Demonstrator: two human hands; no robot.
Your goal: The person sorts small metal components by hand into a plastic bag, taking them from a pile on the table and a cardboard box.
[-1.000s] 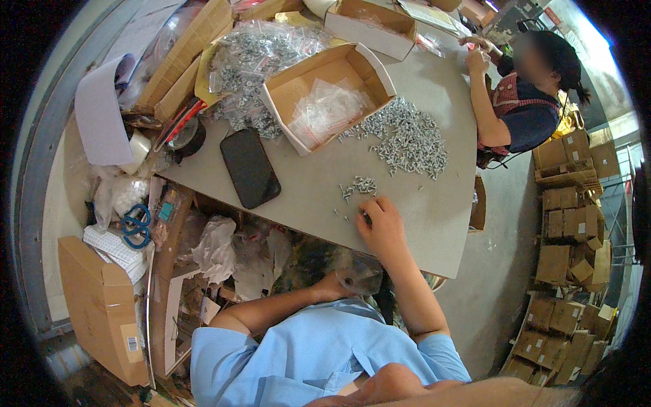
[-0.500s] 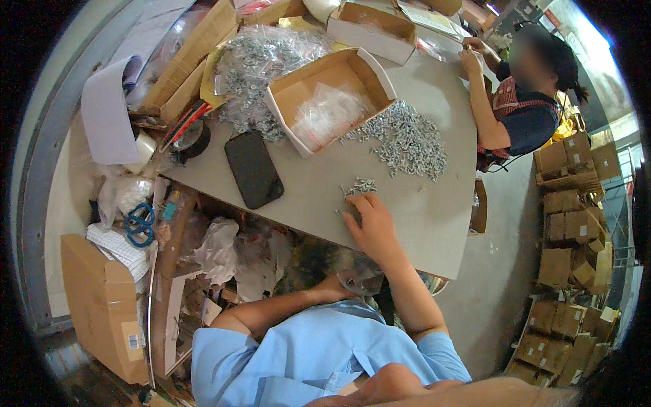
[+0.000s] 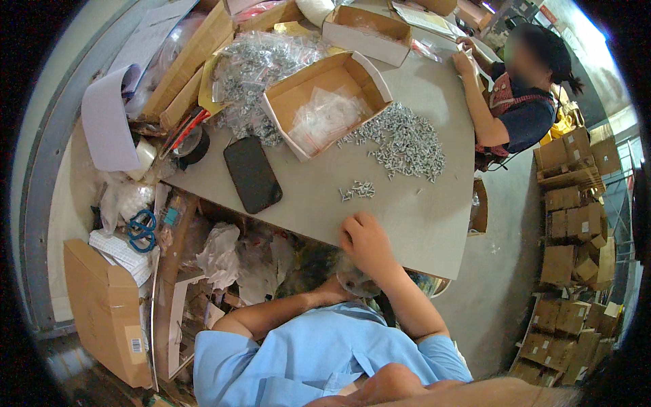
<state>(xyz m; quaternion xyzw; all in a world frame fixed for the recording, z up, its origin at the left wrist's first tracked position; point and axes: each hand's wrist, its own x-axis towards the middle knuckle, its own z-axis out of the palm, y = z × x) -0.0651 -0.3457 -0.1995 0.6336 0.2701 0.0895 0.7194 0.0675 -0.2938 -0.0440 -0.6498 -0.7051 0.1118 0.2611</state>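
My right hand is over the near edge of the table, its fingers curled in; whatever is inside them is hidden. Just beyond it lies a small group of silvery screws. Farther back a larger heap of screws spreads across the tabletop. Below the table edge, in front of my body, my left hand grips a clear plastic bag; its fingers are partly hidden. An open white-and-brown cardboard box holds flat clear bags.
A black phone lies left on the table. Behind it are a tape roll and many filled bags. Blue-handled scissors sit at far left. Across the table a co-worker's hands hold something small. Cartons stand at right.
My right hand has drawn back from the small group of screws toward the table edge, and its fingers have curled in. My left hand stays by the bag.
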